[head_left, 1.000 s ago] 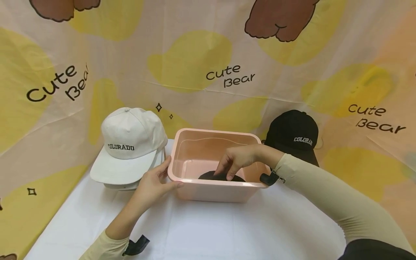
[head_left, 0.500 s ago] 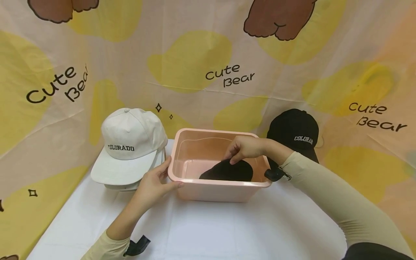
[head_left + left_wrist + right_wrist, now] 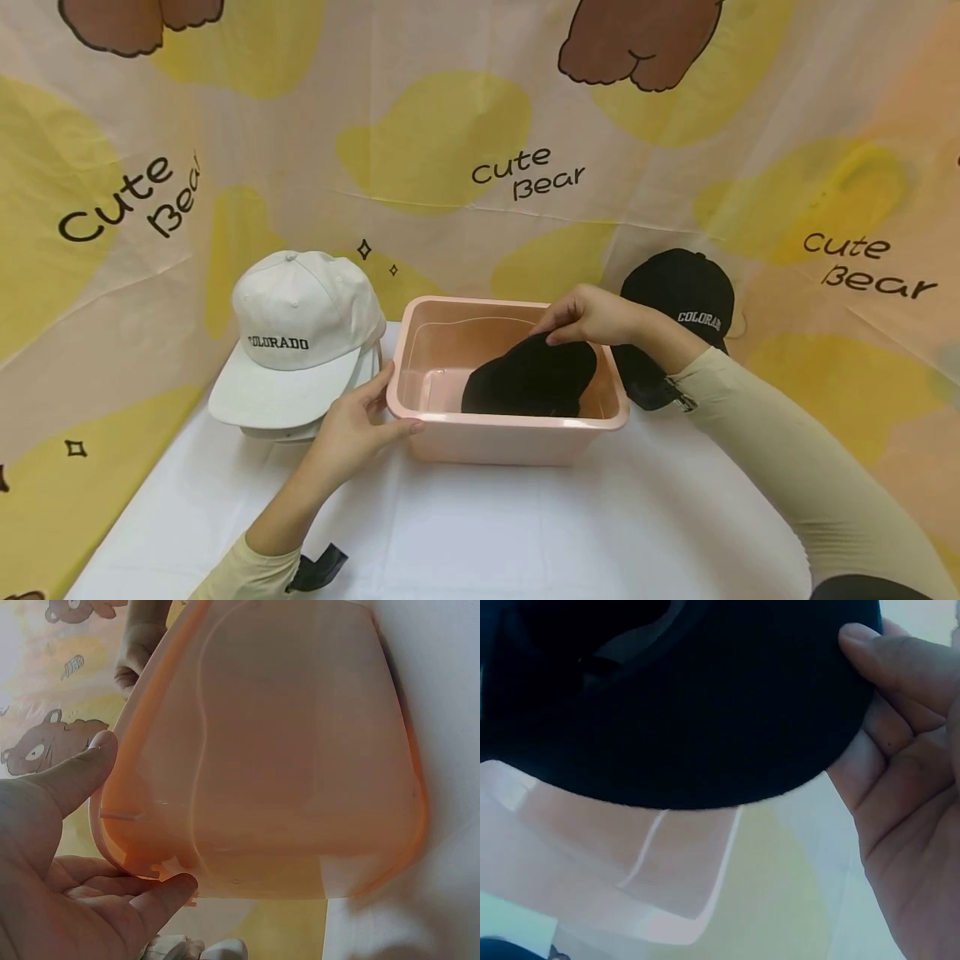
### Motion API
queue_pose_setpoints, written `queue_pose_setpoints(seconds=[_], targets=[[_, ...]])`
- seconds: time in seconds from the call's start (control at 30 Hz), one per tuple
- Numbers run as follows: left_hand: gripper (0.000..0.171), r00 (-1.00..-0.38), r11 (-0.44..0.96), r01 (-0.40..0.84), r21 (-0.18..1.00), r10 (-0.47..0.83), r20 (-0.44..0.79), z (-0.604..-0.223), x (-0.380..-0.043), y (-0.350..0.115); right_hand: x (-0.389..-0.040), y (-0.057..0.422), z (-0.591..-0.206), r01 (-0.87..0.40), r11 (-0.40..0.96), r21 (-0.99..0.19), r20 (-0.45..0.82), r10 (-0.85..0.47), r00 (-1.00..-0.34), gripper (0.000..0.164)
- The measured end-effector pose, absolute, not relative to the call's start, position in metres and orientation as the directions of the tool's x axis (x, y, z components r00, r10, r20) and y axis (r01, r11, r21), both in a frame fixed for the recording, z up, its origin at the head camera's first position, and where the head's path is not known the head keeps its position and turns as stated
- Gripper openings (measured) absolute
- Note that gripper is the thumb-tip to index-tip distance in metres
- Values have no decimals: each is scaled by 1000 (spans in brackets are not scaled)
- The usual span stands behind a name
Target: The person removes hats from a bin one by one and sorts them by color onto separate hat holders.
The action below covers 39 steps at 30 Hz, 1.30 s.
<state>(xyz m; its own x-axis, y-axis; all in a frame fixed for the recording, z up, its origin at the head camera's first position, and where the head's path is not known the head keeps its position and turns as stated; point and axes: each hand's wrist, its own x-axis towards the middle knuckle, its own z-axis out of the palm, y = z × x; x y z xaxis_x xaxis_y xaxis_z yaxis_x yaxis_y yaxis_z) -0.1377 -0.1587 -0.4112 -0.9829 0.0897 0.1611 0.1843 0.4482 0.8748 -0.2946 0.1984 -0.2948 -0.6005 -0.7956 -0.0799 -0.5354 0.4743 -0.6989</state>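
A black cap is tilted up inside the pink plastic bin. My right hand pinches the edge of its brim near the bin's back right rim. The right wrist view shows the thumb on one face of the brim and the fingers behind it. The cap's lower part is hidden by the bin's front wall. My left hand grips the bin's left front corner. In the left wrist view its thumb and fingers hold two sides of the rim.
Left of the bin is a stack of white caps, the top one lettered COLORADO. Another black cap with the same lettering stands at the right, partly behind my right arm. A white-covered table lies under everything, with a printed cloth behind.
My right hand has risen from inside the bin and moved right, lifting the black cap's brim so more of it shows. The left hand keeps its hold on the bin.
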Motion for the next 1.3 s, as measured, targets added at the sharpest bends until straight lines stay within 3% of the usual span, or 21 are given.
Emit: queue_pose_setpoints(seconds=[0.27,0.57,0.93,1.07,1.3], targets=[[104,-984,471,177,864,81,157,-411,-136,-158,-285,213,-276,-585,490,-646,72,-724,-686,19],[103,-985,459,173,871,88,150,-410,-136,-158,-278,227,-257,-634,535,-559,215,-645,-733,19],[104,-983,456,182,871,96,156,-410,-136,-157,-265,245,-234,-581,541,-608,323,-501,-803,23],[104,-982,446,186,876,102,157,-408,-137,-157,-262,252,-227,-587,505,-632,381,-457,-804,24],[104,-983,411,180,894,108,149,-408,-136,-157,-261,262,-214,-665,368,-650,516,-429,-741,26]])
